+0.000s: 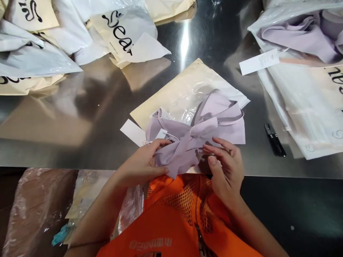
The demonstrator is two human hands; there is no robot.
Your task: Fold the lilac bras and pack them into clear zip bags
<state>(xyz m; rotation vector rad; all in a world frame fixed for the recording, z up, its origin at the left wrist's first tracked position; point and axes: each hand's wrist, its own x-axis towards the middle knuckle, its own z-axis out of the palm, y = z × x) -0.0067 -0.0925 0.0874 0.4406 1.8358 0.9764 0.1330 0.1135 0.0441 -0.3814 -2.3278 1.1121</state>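
Observation:
A lilac bra top (184,142) with thin straps lies bunched at the table's near edge, partly over a cream and clear plastic bag (171,92). My left hand (150,159) grips its left part, thumb on top and fingers tucked into the cloth. At its right side my right hand (226,162) has its fingers apart, the fingertips at the fabric. A white paper tag (132,132) sticks out on the left, and a smaller white label (161,134) hangs on a string. A barcode sticker shows on the bag behind the garment.
Printed cream and white bags (120,32) are piled at the back left. On the right, more lilac garments (302,35) rest on a stack of plastic bags (316,107), near a black-handled tool (275,140). Plastic wrap (37,207) hangs below the metal table's (66,142) edge.

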